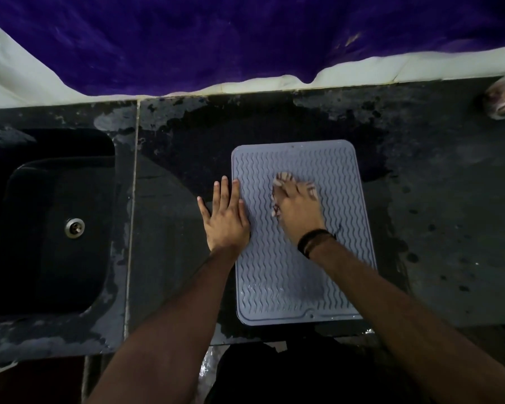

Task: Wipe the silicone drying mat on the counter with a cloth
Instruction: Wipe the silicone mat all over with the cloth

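A grey silicone drying mat (298,275) with a wavy ribbed pattern lies flat on the dark counter (438,199). My left hand (226,220) rests flat with fingers apart, its fingertips on the mat's left edge and its palm on the counter. My right hand (296,209) presses down on the upper middle of the mat and is blurred by motion. Small pale patterned bits of a cloth (277,182) peek out around its fingers; most of the cloth is hidden under the hand. A dark band circles my right wrist.
A black sink (21,228) with a metal drain (74,227) is set in the counter at the left. The counter around the mat shows wet patches. Purple fabric (216,39) hangs over the white wall behind. A clear bag (503,97) lies at the far right.
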